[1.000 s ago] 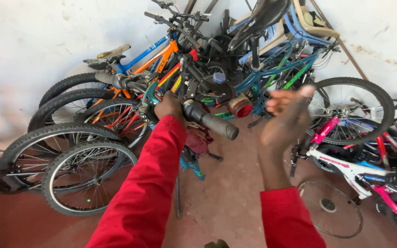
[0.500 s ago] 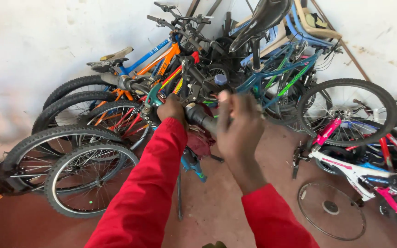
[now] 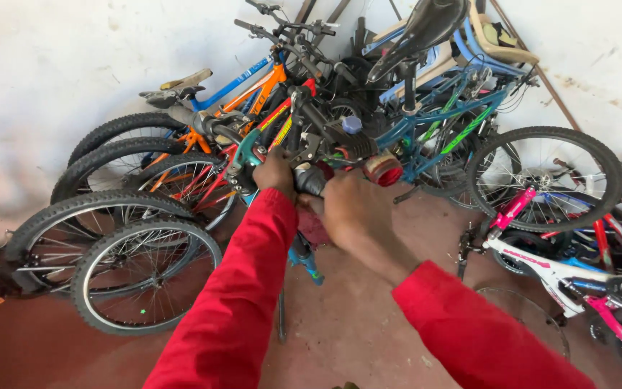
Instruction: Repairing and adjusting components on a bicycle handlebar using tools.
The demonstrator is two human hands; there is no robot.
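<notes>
Both arms wear red sleeves. My left hand grips the handlebar of a teal bicycle near its stem. My right hand is closed around the black handlebar grip just to the right of my left hand, hiding most of it. A red round part sits just beyond my right hand. The bike's frame and a stand below my arms are mostly hidden.
Several bicycles lean in a heap against a white wall: blue and orange frames behind, black tyres at left, a pink and white bike at right. A bare wheel rim lies on the reddish floor.
My right hand, raised open to the right a second ago, has swung left and down and closed over the black grip. My left hand has stayed on the handlebar.
</notes>
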